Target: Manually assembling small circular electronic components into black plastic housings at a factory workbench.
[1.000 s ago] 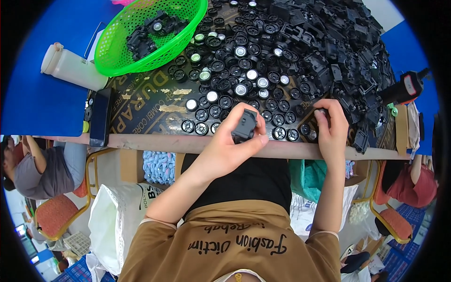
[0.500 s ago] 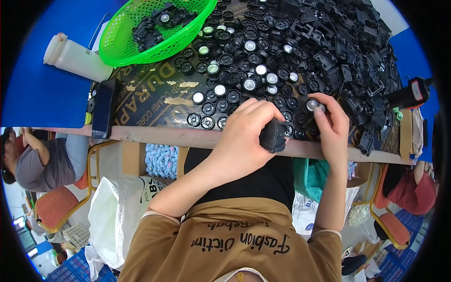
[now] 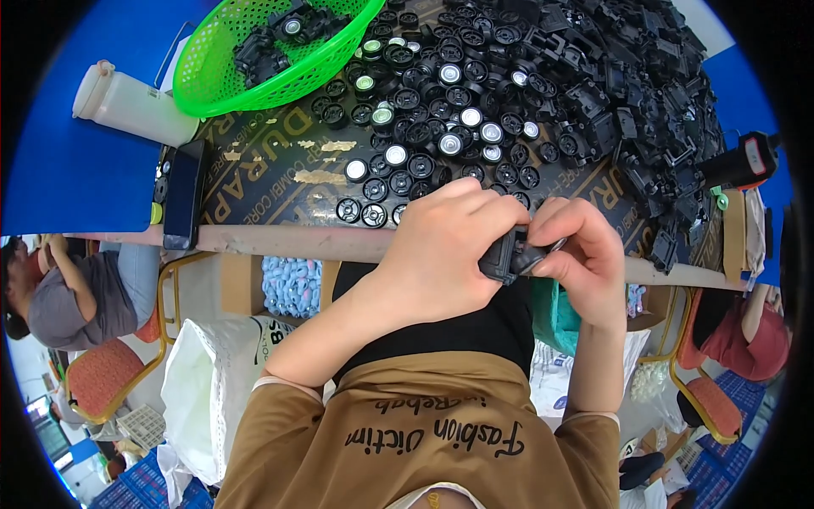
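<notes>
Over the table's front edge, my left hand grips a black plastic toy chassis. My right hand pinches a small toy wheel against the side of that chassis, with thumb and fingers closed around it; the fingers hide part of the wheel. Just beyond my hands lie many loose black wheels, some with silver centres. A heap of black chassis parts covers the right side of the table.
A green plastic basket holding black chassis stands at the far left. Beside it are a white bottle and a dark phone. A black handheld tool lies at the right. Below the table sit a box of blue pieces and a white sack.
My right hand has moved left and toward me, carrying the wheel from above the table to the chassis. My left hand still holds the chassis, now slightly turned and shifted right.
</notes>
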Demonstrator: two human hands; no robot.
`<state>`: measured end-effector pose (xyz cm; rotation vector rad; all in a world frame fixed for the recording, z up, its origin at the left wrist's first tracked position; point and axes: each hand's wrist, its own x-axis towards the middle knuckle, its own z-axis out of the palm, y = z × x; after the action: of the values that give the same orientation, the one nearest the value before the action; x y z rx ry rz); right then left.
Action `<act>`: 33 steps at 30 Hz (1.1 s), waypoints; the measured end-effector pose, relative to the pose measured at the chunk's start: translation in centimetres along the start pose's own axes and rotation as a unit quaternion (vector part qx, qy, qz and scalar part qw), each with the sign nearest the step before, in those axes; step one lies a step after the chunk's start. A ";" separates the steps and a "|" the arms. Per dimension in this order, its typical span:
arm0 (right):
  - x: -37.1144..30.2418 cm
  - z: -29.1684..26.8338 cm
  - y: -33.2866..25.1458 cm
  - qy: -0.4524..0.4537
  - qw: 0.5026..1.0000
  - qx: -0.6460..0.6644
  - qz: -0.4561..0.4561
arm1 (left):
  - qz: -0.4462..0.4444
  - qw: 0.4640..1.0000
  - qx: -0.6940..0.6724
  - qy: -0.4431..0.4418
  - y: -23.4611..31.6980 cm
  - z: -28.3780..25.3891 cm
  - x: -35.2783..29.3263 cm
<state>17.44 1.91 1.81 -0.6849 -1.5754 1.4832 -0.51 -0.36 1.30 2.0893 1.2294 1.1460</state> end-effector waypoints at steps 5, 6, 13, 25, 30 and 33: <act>0.7 -0.6 -0.4 -0.057 0.994 -0.085 -0.036 | 0.021 0.999 0.034 -0.012 0.5 -0.5 -0.1; 0.6 -0.4 -0.7 -0.056 0.994 -0.085 -0.035 | 0.026 0.997 0.077 -0.016 0.7 -0.6 -0.1; 0.8 0.2 -1.6 -0.006 0.994 -0.037 0.098 | 0.047 0.983 0.176 -0.032 1.9 -0.9 -0.2; 1.6 -0.2 -1.3 -0.005 1.000 -0.028 0.008 | -0.041 0.996 -0.080 -0.006 0.8 -0.6 0.4; 1.2 -0.1 -0.2 0.124 0.992 -0.010 -0.036 | -0.223 0.773 -0.593 0.023 -1.3 -0.4 0.8; -0.1 2.1 -0.1 0.156 0.985 -0.022 -0.075 | -0.232 0.710 -0.664 0.026 -1.3 -0.2 1.2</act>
<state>15.74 0.74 1.99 -0.7662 -1.3888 1.1694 -0.98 1.31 1.03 0.5958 0.4864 1.2203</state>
